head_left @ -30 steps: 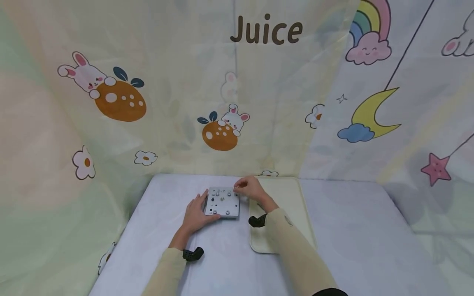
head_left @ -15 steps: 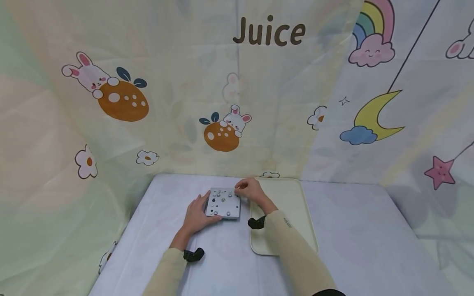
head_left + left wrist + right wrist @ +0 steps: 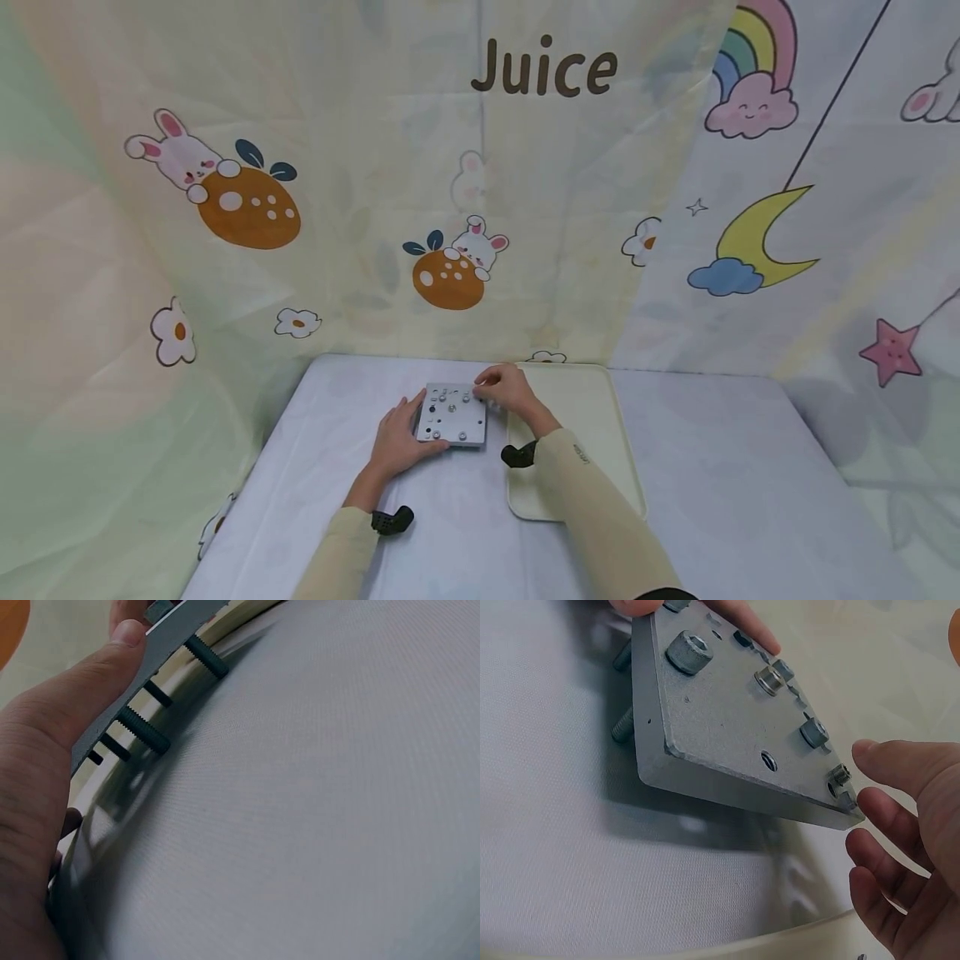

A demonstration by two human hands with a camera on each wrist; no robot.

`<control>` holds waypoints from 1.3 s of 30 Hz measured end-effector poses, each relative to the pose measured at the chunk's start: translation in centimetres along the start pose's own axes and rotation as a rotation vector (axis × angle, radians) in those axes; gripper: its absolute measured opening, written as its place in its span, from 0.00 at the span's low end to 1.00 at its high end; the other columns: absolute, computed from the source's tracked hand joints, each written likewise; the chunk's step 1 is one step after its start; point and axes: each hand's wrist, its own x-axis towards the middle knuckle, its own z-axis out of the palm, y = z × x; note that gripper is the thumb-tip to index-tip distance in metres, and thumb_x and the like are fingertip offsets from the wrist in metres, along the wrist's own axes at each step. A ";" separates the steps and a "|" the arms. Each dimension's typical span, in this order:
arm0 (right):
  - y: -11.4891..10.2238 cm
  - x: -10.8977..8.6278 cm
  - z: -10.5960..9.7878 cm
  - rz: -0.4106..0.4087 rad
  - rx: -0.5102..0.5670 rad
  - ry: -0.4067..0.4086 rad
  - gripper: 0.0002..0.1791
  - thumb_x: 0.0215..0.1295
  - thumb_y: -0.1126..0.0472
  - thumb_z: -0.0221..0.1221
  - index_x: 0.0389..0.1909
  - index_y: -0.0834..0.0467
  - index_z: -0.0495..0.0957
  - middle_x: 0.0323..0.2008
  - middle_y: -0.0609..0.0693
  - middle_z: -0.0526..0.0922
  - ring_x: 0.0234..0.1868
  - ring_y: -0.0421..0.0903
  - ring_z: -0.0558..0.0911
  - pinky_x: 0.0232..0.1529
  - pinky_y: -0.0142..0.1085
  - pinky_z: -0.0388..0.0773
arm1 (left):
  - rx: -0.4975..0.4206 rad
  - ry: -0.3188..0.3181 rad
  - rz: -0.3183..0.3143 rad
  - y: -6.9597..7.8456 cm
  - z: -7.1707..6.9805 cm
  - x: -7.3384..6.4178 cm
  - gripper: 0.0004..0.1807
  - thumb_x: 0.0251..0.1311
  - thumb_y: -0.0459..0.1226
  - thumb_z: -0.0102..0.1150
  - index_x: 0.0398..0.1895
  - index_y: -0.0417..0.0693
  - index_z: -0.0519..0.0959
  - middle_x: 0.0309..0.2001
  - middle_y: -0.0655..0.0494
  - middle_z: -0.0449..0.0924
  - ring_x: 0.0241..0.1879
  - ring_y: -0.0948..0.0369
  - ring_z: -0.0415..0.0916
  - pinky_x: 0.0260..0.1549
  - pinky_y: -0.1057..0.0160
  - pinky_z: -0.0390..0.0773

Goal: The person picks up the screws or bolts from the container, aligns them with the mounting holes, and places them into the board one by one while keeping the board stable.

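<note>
Left hand (image 3: 395, 437) on plate (image 3: 457, 421) (bolts (image 3: 142, 730) below)

From head height and well back, one camera looks forward and down on the tabletop (image 3: 465, 550), taking in the printed backdrop (image 3: 360, 167) and the whole metal plate (image 3: 453, 423). The left-wrist camera, close and low, views at a slant the plate's edge and the screws (image 3: 142, 729) beneath. The right-wrist camera, also near, faces the plate's upper face and side, the right fingers (image 3: 892, 821) at frame right. All three share the plate; head and right wrist both show its top.
</note>
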 end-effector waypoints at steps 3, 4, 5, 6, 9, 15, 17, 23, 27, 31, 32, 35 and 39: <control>0.0 -0.3 -0.2 0.004 0.021 0.006 0.07 0.59 0.58 0.68 0.37 0.53 0.86 0.33 0.47 0.81 0.32 0.45 0.77 0.30 0.35 0.76 | 0.002 -0.010 -0.007 0.1 0.0 -0.1 0.67 0.31 0.77 0.63 0.77 0.58 0.54 0.72 0.49 0.59 0.73 0.44 0.47 0.67 0.39 0.48; 0.1 -0.4 -0.3 0.007 0.027 0.013 0.06 0.59 0.58 0.68 0.37 0.53 0.86 0.33 0.47 0.81 0.33 0.45 0.77 0.31 0.35 0.76 | 0.006 -0.016 -0.007 0.1 0.0 -0.1 0.67 0.31 0.77 0.62 0.77 0.58 0.54 0.73 0.49 0.58 0.73 0.45 0.46 0.68 0.40 0.47; 0.1 -0.4 -0.4 0.008 0.032 0.019 0.06 0.59 0.58 0.68 0.36 0.53 0.86 0.33 0.47 0.81 0.33 0.45 0.77 0.31 0.35 0.76 | 0.002 -0.017 -0.005 0.1 0.0 -0.1 0.67 0.31 0.77 0.63 0.77 0.58 0.54 0.73 0.49 0.58 0.73 0.45 0.46 0.68 0.40 0.47; 0.2 -0.5 -0.6 0.006 0.035 0.022 0.06 0.59 0.58 0.68 0.36 0.53 0.86 0.33 0.47 0.82 0.34 0.45 0.77 0.32 0.35 0.76 | 0.001 -0.018 -0.001 0.1 0.0 0.0 0.67 0.31 0.76 0.63 0.77 0.57 0.54 0.73 0.49 0.58 0.73 0.45 0.46 0.68 0.41 0.46; 0.4 -0.5 -1.0 -0.010 0.021 0.032 0.04 0.60 0.58 0.68 0.35 0.53 0.86 0.33 0.46 0.82 0.34 0.45 0.78 0.34 0.35 0.77 | 0.003 -0.012 0.005 -0.1 -0.1 0.0 0.68 0.31 0.77 0.62 0.77 0.57 0.54 0.73 0.48 0.58 0.73 0.45 0.46 0.68 0.41 0.46; 1.8 -0.7 -3.2 -0.071 -0.021 0.061 0.05 0.60 0.59 0.67 0.35 0.55 0.86 0.36 0.47 0.82 0.37 0.44 0.78 0.36 0.37 0.78 | -0.004 -0.015 0.022 0.0 0.1 0.4 0.68 0.31 0.77 0.62 0.77 0.57 0.53 0.73 0.49 0.58 0.73 0.45 0.46 0.68 0.41 0.45; 2.1 -1.1 -3.9 -0.077 -0.033 0.065 0.05 0.60 0.60 0.67 0.36 0.56 0.86 0.36 0.47 0.82 0.38 0.45 0.78 0.38 0.39 0.78 | -0.007 -0.014 0.032 0.1 0.1 0.5 0.67 0.31 0.76 0.63 0.77 0.56 0.54 0.73 0.48 0.58 0.73 0.45 0.46 0.68 0.41 0.46; 2.9 -2.3 -5.5 -0.102 -0.073 0.057 0.08 0.62 0.62 0.66 0.39 0.61 0.85 0.36 0.48 0.82 0.37 0.45 0.79 0.37 0.38 0.78 | -0.009 -0.016 0.021 -0.1 0.0 0.2 0.67 0.31 0.76 0.64 0.77 0.55 0.54 0.73 0.47 0.58 0.73 0.44 0.46 0.68 0.40 0.46; 3.3 -3.1 -6.9 -0.084 -0.073 0.062 0.10 0.62 0.62 0.66 0.42 0.63 0.85 0.36 0.50 0.83 0.37 0.47 0.80 0.34 0.38 0.77 | -0.027 -0.008 0.034 -0.3 0.0 0.2 0.66 0.33 0.74 0.65 0.77 0.55 0.54 0.72 0.46 0.58 0.73 0.44 0.45 0.68 0.41 0.44; 4.4 -4.0 -8.1 -0.025 -0.082 0.071 0.11 0.62 0.61 0.66 0.42 0.62 0.85 0.35 0.50 0.83 0.36 0.46 0.79 0.31 0.37 0.76 | -0.024 -0.002 0.054 -0.3 0.1 0.3 0.66 0.34 0.74 0.65 0.77 0.55 0.54 0.72 0.45 0.59 0.73 0.43 0.46 0.68 0.41 0.44; 4.8 -4.2 -8.3 -0.018 -0.094 0.072 0.11 0.62 0.60 0.66 0.42 0.62 0.85 0.35 0.49 0.83 0.35 0.45 0.79 0.31 0.36 0.76 | -0.019 -0.002 0.053 -0.3 0.2 0.3 0.66 0.34 0.74 0.64 0.77 0.55 0.54 0.72 0.44 0.59 0.73 0.43 0.46 0.68 0.41 0.45; 5.7 -5.1 -8.9 -0.002 -0.116 0.063 0.10 0.61 0.59 0.66 0.40 0.60 0.86 0.35 0.48 0.83 0.35 0.44 0.79 0.32 0.36 0.76 | -0.006 0.000 0.055 -0.3 0.2 0.3 0.65 0.35 0.74 0.65 0.77 0.54 0.54 0.72 0.44 0.59 0.72 0.43 0.46 0.68 0.40 0.45; 6.5 -6.5 -9.2 0.019 -0.120 0.022 0.09 0.61 0.60 0.66 0.39 0.60 0.86 0.33 0.48 0.83 0.31 0.44 0.79 0.30 0.36 0.77 | 0.005 0.007 0.069 -0.5 0.3 0.0 0.64 0.37 0.73 0.64 0.77 0.53 0.54 0.71 0.44 0.60 0.72 0.41 0.47 0.68 0.40 0.45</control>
